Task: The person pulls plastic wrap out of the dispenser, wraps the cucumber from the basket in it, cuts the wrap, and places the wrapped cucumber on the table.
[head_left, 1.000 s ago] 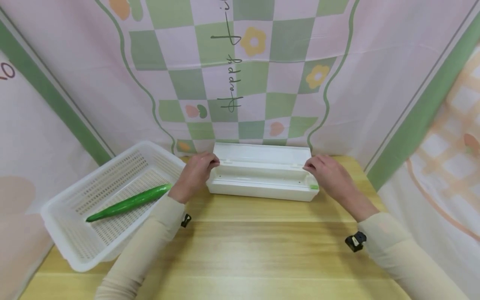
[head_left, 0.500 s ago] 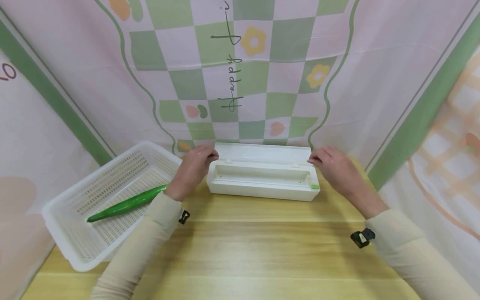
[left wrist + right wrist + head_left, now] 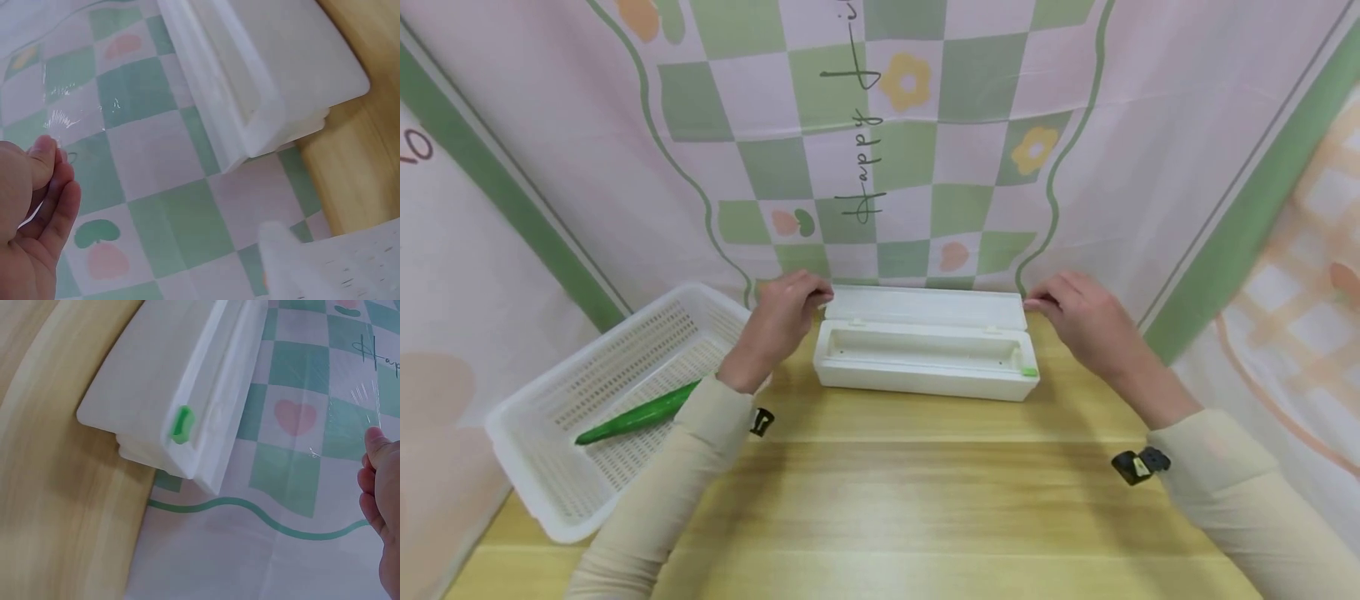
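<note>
A white cling film dispenser sits at the back of the wooden table, its lid tipped back. A green slider marks its right front corner. My left hand pinches one corner of clear cling film between thumb and fingers, just beyond the dispenser's left end. On the other side, my right hand pinches the opposite corner, where the film shows creases and glints. The sheet spans between both hands, almost invisible in the head view.
A white perforated plastic basket stands on the left of the table, partly behind my left forearm. Inside it lies a long green cucumber. A checkered curtain hangs directly behind the dispenser.
Both hands have risen in the head view, from the dispenser's ends to beside its lid, and spread slightly apart. The dispenser, basket and cucumber have stayed put.
</note>
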Motion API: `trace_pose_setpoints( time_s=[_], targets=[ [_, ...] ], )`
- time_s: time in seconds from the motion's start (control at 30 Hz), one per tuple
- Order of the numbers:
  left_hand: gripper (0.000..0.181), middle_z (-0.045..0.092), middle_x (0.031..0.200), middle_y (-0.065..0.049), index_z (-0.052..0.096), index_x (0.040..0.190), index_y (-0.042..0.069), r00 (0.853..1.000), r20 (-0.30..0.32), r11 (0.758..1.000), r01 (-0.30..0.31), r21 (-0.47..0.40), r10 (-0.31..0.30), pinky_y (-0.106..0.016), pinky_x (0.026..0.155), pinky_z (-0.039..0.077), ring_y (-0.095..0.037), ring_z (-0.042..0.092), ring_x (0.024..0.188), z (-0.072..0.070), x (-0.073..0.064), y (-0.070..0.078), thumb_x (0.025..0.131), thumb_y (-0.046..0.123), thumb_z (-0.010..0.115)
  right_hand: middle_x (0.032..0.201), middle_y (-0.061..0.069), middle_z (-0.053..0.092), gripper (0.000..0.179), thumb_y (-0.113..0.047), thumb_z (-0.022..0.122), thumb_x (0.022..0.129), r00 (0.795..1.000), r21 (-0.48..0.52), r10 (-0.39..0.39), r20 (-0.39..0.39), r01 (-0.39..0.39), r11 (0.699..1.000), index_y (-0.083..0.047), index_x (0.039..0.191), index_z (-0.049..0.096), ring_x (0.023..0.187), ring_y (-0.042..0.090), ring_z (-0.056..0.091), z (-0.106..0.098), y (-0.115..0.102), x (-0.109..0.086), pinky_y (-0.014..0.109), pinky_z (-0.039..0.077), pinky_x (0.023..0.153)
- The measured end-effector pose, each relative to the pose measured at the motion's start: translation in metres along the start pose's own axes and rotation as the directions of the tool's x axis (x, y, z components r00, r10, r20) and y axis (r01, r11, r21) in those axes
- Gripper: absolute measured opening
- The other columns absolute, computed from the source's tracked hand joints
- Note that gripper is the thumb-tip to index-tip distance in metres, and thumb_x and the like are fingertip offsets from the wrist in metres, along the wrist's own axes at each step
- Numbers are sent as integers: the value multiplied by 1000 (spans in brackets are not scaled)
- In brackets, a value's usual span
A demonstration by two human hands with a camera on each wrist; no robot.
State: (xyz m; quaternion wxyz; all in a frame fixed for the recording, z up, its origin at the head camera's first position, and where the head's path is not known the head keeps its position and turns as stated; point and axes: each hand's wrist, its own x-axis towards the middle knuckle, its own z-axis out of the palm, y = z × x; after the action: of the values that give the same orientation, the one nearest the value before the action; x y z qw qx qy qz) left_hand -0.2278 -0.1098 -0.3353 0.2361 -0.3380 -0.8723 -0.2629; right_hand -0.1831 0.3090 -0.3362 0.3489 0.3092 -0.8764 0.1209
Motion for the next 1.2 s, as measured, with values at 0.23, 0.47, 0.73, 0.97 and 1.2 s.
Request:
trace_pose_setpoints(
  time_s=[0.23, 0.47, 0.73, 0.97, 1.2],
  targets=[
    [10, 77, 101, -14, 75, 104, -1, 1000, -2, 999, 0, 36, 0, -36, 85, 64, -29, 74, 95, -10, 10, 5, 101, 7, 68, 90, 16, 70, 13, -4, 77, 94, 1000, -4, 6, -6, -6, 1000, 5, 97, 69, 84, 32, 66, -9, 0, 8, 45, 59, 73],
    [9, 77, 100, -15, 75, 102, -2, 999, -43, 999, -6, 37, 8, -37, 85, 64, -30, 74, 94, -19, 18, 10, 100, 4, 70, 89, 15, 70, 15, 7, 81, 85, 999, 5, 23, -43, -23, 1000, 5, 95, 70, 82, 29, 67, -19, -4, 15, 33, 54, 73],
    [9, 76, 98, -15, 75, 101, -2, 996, -79, 998, -48, 44, 52, -37, 82, 64, -30, 73, 91, -27, 23, 13, 100, 5, 70, 91, 17, 71, 12, 6, 79, 88, 997, -1, 18, -71, -18, 1000, 6, 96, 71, 84, 31, 67, -31, -7, 22, 29, 51, 76],
    [8, 76, 98, -15, 75, 101, -2, 990, -120, 996, -70, 48, 75, -39, 81, 63, -31, 73, 90, -35, 26, 18, 99, 3, 70, 90, 18, 70, 10, 5, 78, 90, 996, -17, 9, -92, -11, 1000, 7, 97, 72, 81, 31, 65, -37, -8, 27, 28, 48, 73],
    [9, 74, 96, -17, 74, 101, -5, 986, -148, 997, -76, 33, 80, -36, 78, 63, -29, 71, 86, -42, 29, 22, 100, 2, 69, 87, 19, 70, 14, 6, 81, 86, 986, 11, 18, -168, -17, 1000, 7, 96, 72, 79, 32, 64, -41, -8, 36, 26, 43, 72]
  ],
)
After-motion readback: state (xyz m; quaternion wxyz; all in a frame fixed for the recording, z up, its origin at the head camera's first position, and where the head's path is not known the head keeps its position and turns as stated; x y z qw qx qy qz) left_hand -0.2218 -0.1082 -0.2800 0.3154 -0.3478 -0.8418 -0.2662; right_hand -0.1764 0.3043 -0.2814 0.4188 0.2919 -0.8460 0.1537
